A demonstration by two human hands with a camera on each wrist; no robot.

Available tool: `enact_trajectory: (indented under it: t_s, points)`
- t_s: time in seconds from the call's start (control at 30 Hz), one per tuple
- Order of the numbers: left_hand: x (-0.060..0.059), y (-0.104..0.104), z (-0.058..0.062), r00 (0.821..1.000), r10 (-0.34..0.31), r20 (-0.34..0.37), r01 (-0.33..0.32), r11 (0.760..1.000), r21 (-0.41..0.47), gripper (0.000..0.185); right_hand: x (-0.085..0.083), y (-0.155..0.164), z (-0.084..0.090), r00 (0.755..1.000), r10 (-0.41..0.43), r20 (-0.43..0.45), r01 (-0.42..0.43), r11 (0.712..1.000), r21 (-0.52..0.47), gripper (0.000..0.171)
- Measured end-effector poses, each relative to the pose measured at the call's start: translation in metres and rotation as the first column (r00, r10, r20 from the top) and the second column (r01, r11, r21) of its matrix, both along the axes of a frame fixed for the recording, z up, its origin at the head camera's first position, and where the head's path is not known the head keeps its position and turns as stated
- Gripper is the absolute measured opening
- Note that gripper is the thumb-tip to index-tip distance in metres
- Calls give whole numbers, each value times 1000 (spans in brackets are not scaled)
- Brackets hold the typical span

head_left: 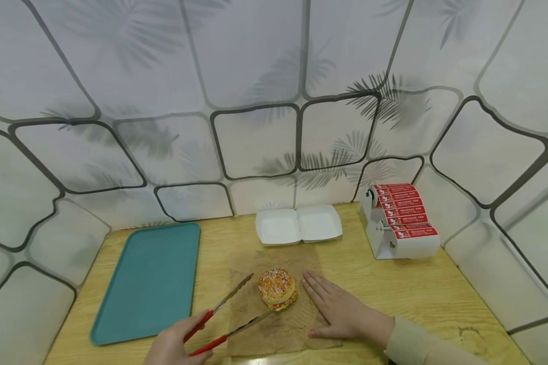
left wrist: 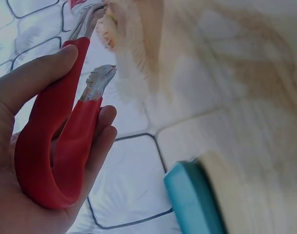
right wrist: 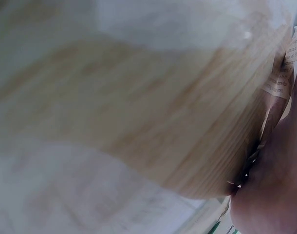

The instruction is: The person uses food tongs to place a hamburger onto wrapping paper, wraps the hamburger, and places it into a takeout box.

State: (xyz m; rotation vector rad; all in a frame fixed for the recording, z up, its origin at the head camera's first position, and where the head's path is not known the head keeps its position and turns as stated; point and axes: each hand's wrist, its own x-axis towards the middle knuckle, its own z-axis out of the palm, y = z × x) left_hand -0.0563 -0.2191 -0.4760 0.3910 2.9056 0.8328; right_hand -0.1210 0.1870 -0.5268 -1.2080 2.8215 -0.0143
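A sesame-bun burger (head_left: 277,289) sits on a sheet of brown paper (head_left: 274,329) at the front middle of the wooden table (head_left: 392,284). My left hand (head_left: 175,347) grips red-handled metal tongs (head_left: 219,322); their tips are spread, one just left of the burger. In the left wrist view the red tongs (left wrist: 56,146) lie in my palm with the fingers curled round them. My right hand (head_left: 340,310) lies flat on the paper, fingers straight, just right of the burger. The right wrist view is blurred and shows table wood and a strip of printed paper (right wrist: 285,73).
A teal tray (head_left: 148,281) lies at the left. An open white clamshell box (head_left: 298,224) sits behind the paper. A dispenser with a roll of red-and-white labels (head_left: 399,220) stands at the back right. Patterned wall panels enclose the table.
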Motion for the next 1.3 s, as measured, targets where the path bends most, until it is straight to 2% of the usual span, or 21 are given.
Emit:
enact_trajectory:
  t_s: [0.13,0.23,0.53,0.67,0.9,1.07,1.3]
  points:
    - [0,-3,6,1000,13,-25,-13,1000,-16,73,-1,0,-1,1000,9,-18,-9,1000,0,110]
    - [0,-3,10,999,37,-17,-37,999,-26,74,-1,0,-2,1000,10,-18,-10,1000,-3,110]
    - [-1,-2,20,984,177,-3,-177,984,-22,75,-1,0,0,1000,-3,29,4,1000,-16,110]
    - [-3,-5,23,977,211,-22,-211,977,-27,75,0,-1,2,999,-6,39,7,1000,-18,110]
    - [-11,-13,24,958,283,-55,-282,959,24,71,-1,0,1,999,-17,48,17,1000,-11,112]
    - [-18,-26,21,950,304,-66,-303,953,25,71,-2,1,-1,997,-25,77,26,1000,-14,112]
    - [-26,-45,17,933,359,-41,-358,933,22,69,-2,0,-1,997,-26,76,27,1000,-13,112]
